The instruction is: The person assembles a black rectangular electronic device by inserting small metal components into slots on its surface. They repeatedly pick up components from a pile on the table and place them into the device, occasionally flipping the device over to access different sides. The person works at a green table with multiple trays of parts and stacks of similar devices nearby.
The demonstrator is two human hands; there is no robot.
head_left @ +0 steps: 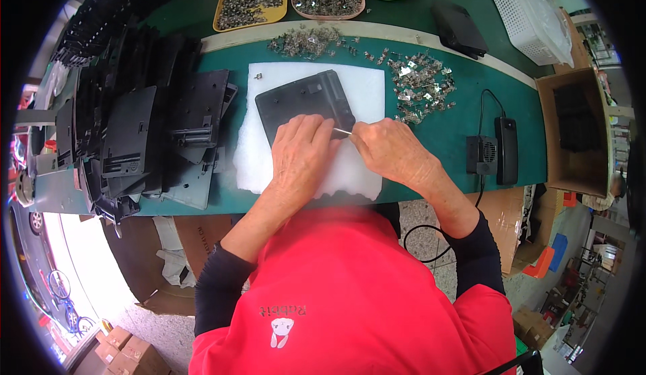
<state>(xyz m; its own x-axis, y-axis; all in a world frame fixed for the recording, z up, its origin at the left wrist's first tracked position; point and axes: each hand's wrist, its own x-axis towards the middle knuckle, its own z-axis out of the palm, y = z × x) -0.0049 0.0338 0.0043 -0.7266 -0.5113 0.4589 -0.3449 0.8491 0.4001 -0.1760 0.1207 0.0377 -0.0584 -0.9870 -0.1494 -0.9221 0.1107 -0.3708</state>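
Black panel (296,99) just chilling on white foam (368,92)
Right grip (392,149) closed round a thin metal tool (342,132); left grip (301,151) lying over the panel, can't tell if it's pinching.

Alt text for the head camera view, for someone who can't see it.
A left hand rests on a black plastic panel while the right hand holds a thin metal shaft near its edge. White foam lies underneath; loose metal pieces lie nearby, with black parts stacked at left.
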